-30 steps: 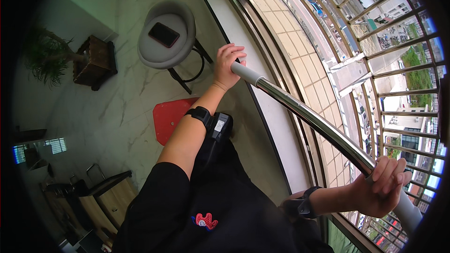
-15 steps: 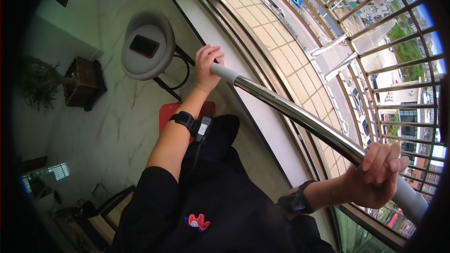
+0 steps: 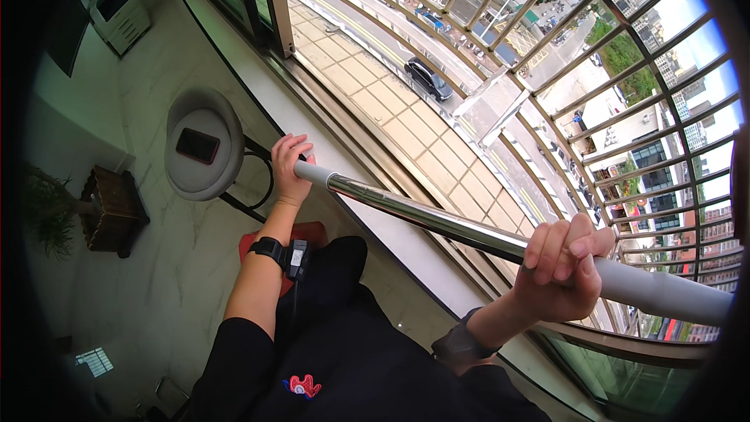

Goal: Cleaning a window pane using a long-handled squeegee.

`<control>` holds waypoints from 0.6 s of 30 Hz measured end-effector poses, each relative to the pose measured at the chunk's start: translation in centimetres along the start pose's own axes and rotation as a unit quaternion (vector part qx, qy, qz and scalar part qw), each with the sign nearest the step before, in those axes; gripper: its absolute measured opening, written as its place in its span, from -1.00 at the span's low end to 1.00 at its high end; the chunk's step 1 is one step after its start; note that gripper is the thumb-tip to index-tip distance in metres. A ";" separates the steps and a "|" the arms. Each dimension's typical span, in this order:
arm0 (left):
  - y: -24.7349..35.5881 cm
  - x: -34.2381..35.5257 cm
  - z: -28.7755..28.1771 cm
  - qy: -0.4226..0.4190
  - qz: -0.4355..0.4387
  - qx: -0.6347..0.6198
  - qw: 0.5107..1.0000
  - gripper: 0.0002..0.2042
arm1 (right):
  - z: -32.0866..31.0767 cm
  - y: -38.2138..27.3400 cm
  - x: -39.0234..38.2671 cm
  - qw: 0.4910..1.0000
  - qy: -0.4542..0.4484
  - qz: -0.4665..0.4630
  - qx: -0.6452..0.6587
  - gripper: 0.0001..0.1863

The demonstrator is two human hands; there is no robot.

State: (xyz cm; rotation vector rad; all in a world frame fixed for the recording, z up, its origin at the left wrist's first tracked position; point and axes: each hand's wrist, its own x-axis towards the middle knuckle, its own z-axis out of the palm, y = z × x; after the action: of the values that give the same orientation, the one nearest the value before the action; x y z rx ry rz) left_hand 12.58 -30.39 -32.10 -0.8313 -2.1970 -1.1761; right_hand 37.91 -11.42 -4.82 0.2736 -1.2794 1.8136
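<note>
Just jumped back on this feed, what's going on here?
A person beside a window holds a long, shiny pole with grey end sections in both hands. The left hand grips the grey end near the white sill; the right hand is wrapped around it farther along, toward the window bars. Nearby, a phone lies on a grey chair.

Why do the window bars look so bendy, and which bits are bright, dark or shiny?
Head view: the metal window grille curves from fisheye distortion; head view: outside is bright with daylight, the marble-patterned floor dimmer, the picture's rim black; head view: the chrome pole has bright glare.
</note>
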 end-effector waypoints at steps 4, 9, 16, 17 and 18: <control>-0.1 0.1 -0.1 -0.008 -0.001 0.004 1.000 -0.79 | -0.1 0.1 0.0 1.000 0.007 0.003 0.002 -0.89; 0.0 0.8 0.4 -0.013 0.009 -0.007 1.000 -0.80 | -0.4 0.4 0.7 1.000 0.020 -0.001 0.019 -0.85; -1.2 0.2 0.7 -0.023 0.023 -0.046 0.998 -0.78 | -0.5 0.8 1.2 0.998 0.025 -0.001 0.060 -0.91; -1.7 -0.3 0.5 -0.030 0.013 -0.049 0.998 -0.78 | -0.8 1.7 1.0 0.997 0.025 0.007 0.067 -0.89; -3.7 -1.2 0.7 -0.035 0.016 -0.037 0.999 -0.78 | -1.1 2.4 0.8 0.997 0.026 0.013 0.070 -0.89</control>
State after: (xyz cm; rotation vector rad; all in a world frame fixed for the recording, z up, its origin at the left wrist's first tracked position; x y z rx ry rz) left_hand 10.68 -31.77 -35.28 -0.9473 -2.1986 -1.2358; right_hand 35.93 -10.30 -6.38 0.2868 -1.1266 1.9231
